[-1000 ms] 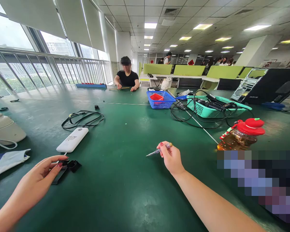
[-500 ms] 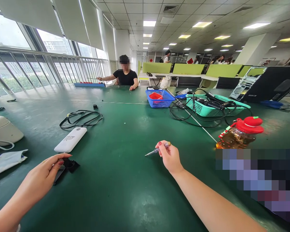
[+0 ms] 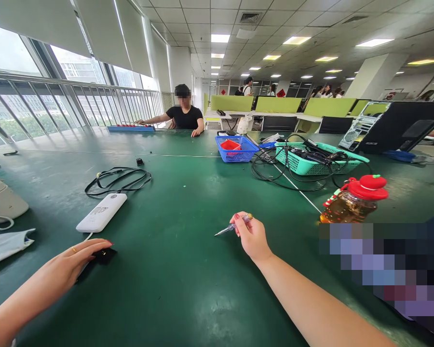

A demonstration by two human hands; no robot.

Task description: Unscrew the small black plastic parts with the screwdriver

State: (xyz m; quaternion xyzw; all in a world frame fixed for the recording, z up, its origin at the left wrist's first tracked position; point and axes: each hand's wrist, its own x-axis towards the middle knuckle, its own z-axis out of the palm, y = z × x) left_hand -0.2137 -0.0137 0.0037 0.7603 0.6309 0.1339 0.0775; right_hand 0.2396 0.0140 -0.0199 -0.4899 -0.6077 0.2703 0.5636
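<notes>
On the left of the green table (image 3: 173,289), my left hand (image 3: 70,260) lies over a small black object (image 3: 105,255), its fingers stretched and together across the top. Part of that object is hidden under the palm. Just beyond this hand is a white power bank (image 3: 101,212), with a short white cable end showing at its near edge. My right hand (image 3: 251,233), near the middle, pinches a small clear-handled screwdriver (image 3: 226,230). Its metal tip points left and slightly down, close to the table top.
A coiled black cable (image 3: 119,180) lies behind the power bank. Farther back are a blue basket (image 3: 237,155) and a teal basket of cables (image 3: 307,167). A red-lidded bottle (image 3: 354,202) stands at right, a face mask (image 3: 9,246) at left. A person (image 3: 184,115) sits opposite.
My left hand has flattened over the black object, where its fingers were pinching before. The view has shifted slightly. My right hand keeps its hold on the screwdriver.
</notes>
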